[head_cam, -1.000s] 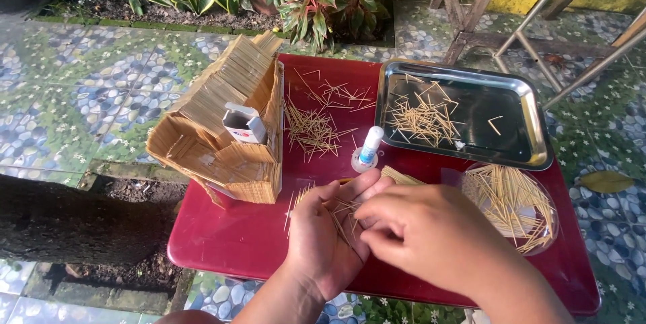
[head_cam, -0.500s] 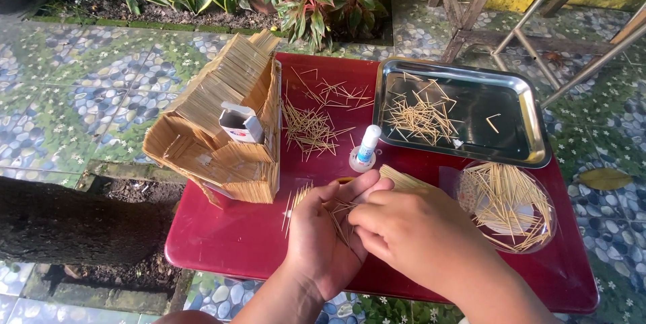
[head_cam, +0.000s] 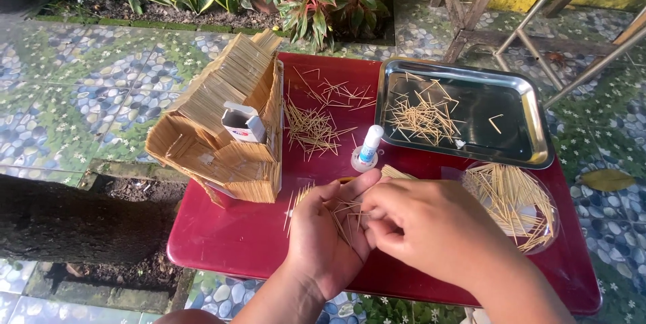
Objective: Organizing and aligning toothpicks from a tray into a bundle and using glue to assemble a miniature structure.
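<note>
left hand [head_cam: 326,230] cupped, palm up, clamped on thin sticks [head_cam: 346,215] near bench [head_cam: 222,243] front edge | right hand [head_cam: 431,226] pinching same sticks | glue bottle [head_cam: 367,149] just beyond (open room left of hands) | stick house [head_cam: 225,122] at left edge | steel tray [head_cam: 538,135] far right

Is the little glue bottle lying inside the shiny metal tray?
No, the glue bottle stands upright on the red table, left of the metal tray.
</note>
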